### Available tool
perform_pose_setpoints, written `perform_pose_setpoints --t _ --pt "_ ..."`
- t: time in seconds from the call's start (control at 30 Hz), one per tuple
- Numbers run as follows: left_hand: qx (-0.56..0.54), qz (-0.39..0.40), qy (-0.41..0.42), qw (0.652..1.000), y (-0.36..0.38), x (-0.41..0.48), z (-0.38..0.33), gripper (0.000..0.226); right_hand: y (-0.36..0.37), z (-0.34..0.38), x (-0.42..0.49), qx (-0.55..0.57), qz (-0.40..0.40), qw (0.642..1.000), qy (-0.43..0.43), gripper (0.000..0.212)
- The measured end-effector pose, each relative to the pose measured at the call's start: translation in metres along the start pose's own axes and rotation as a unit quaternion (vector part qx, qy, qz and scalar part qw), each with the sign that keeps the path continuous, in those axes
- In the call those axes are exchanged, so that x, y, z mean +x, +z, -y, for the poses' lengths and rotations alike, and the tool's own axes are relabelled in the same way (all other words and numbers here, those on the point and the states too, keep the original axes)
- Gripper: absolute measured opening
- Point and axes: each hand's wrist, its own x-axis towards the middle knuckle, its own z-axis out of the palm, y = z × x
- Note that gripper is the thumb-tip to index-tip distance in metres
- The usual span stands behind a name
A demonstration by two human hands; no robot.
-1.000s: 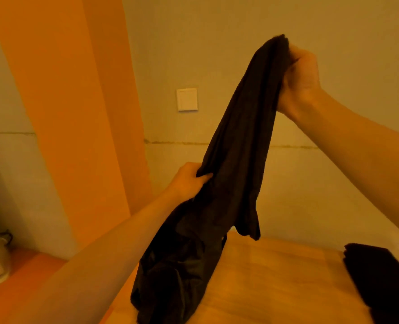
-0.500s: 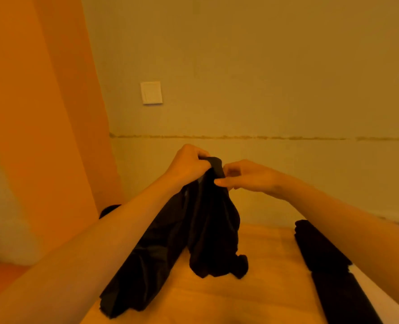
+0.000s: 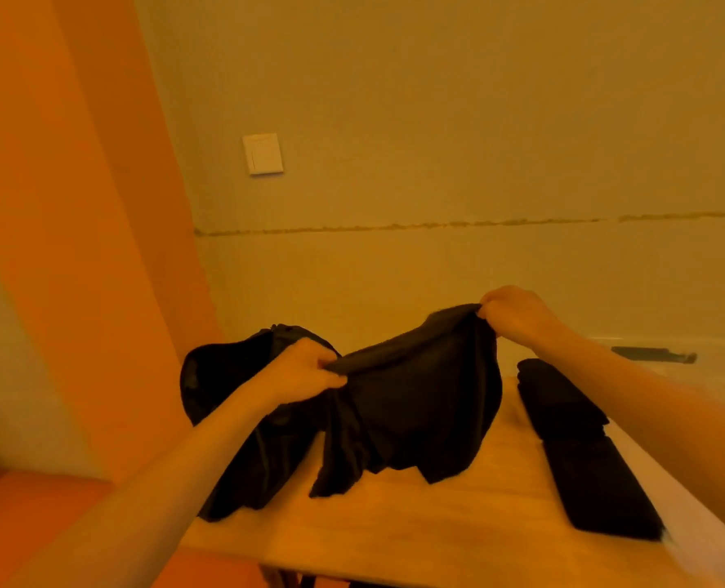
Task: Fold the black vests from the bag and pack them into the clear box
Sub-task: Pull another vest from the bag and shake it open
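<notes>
A black vest (image 3: 420,401) hangs stretched between my two hands above the wooden table (image 3: 437,528), its lower edge touching the tabletop. My left hand (image 3: 305,375) pinches its top edge on the left. My right hand (image 3: 513,311) pinches the top edge on the right, held higher. A dark bag (image 3: 220,375) with more black cloth stands behind my left arm at the table's left end. Folded black vests (image 3: 564,405) lie in a row on the table's right side, the nearest one (image 3: 606,490) flat and long. The clear box is hard to make out.
A pale surface (image 3: 717,375) with a dark slim object (image 3: 653,354) runs along the right, behind my right arm. The wall with a white switch plate (image 3: 263,154) stands behind the table. An orange panel (image 3: 76,248) and orange floor lie at the left.
My hands, close together half a second ago, have moved apart and spread the vest's top edge wide. The vest has come down from being held high to just over the table.
</notes>
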Motion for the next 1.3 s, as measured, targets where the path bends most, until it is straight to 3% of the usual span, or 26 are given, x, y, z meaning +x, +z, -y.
perform_pose_setpoints --t 0.03,0.1,0.17,0.2,0.33,0.43,0.53,0.7,0.77,0.87,0.93,0.97,1.0,1.1,1.2,1.3 --pt "-0.079 -0.011 0.02 0.997 -0.002 -0.006 -0.008 0.01 0.005 -0.004 -0.006 -0.022 0.041 0.999 -0.014 0.009" --pt "-0.186 0.003 0.066 0.98 -0.007 -0.015 -0.028 0.014 0.018 -0.001 -0.024 0.03 0.149 0.985 -0.078 0.051" --pt "-0.184 0.003 0.116 0.976 -0.009 -0.019 -0.046 0.015 0.029 0.014 -0.044 0.129 0.223 0.955 -0.144 0.072" --pt "-0.174 -0.001 0.135 0.976 -0.009 -0.02 -0.055 0.014 0.034 0.019 -0.048 0.166 0.229 0.944 -0.172 0.067" --pt "-0.193 -0.004 0.159 0.968 -0.012 -0.022 -0.07 0.007 0.032 0.031 -0.051 0.233 0.183 0.924 -0.242 0.006" --pt "-0.213 0.02 0.161 0.964 -0.02 -0.025 -0.063 0.036 0.011 0.028 -0.047 0.331 0.19 0.895 -0.233 0.013" --pt "-0.298 0.053 0.152 0.941 -0.025 -0.027 -0.051 0.029 -0.009 0.021 -0.041 0.436 0.236 0.847 -0.193 0.008" --pt "-0.449 0.045 0.157 0.879 -0.024 -0.018 -0.047 0.014 -0.021 0.013 -0.035 0.438 0.304 0.829 -0.169 0.019" --pt "-0.48 0.048 0.172 0.859 -0.025 -0.019 -0.054 0.017 -0.02 0.015 -0.035 0.384 0.312 0.854 -0.159 0.015" --pt "-0.505 0.044 0.183 0.842 -0.028 -0.02 -0.061 0.02 -0.016 0.018 -0.029 0.253 0.194 0.936 -0.148 0.013" --pt "-0.514 0.032 0.183 0.837 -0.029 -0.018 -0.064 0.017 -0.012 0.021 -0.029 0.203 0.121 0.96 -0.149 0.01" --pt "-0.516 0.028 0.183 0.836 -0.029 -0.017 -0.066 0.013 -0.009 0.023 -0.031 0.188 0.099 0.966 -0.149 0.004" --pt "-0.516 0.027 0.182 0.836 -0.028 -0.016 -0.068 0.01 -0.005 0.027 -0.036 0.172 0.085 0.97 -0.149 0.011" --pt "-0.528 0.028 0.174 0.831 -0.025 -0.016 -0.077 0.016 0.013 0.04 -0.051 0.161 0.079 0.972 -0.154 0.045" --pt "-0.579 0.015 0.192 0.793 -0.024 -0.02 -0.082 0.013 0.04 0.04 -0.059 0.133 0.087 0.975 -0.158 0.067" --pt "-0.56 -0.019 0.192 0.806 -0.025 -0.023 -0.081 0.017 0.069 0.03 -0.064 0.151 0.101 0.974 -0.134 0.063"
